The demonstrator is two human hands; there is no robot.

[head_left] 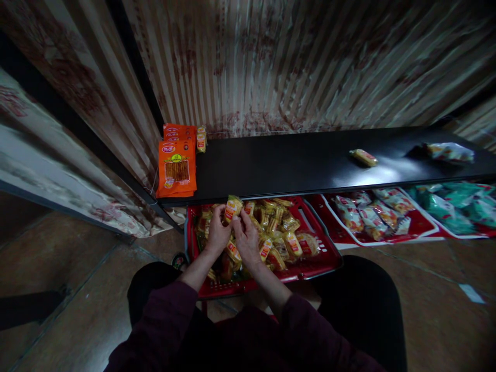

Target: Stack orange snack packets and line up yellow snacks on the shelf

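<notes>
Between my two hands is a small yellow snack packet with an orange label, held upright over a red basket. My left hand grips the packet's left side, fingers closed. My right hand pinches it from the lower right. Below them the basket holds many similar wrapped yellow snack packets, lying in a loose heap. Part of the heap is hidden under my hands and forearms.
A black shelf runs behind the basket. Orange snack bags lie at its left end beside small yellow packets. Rightward lie one yellow packet and a clear-white packet. More baskets hold red-white packets and green packets.
</notes>
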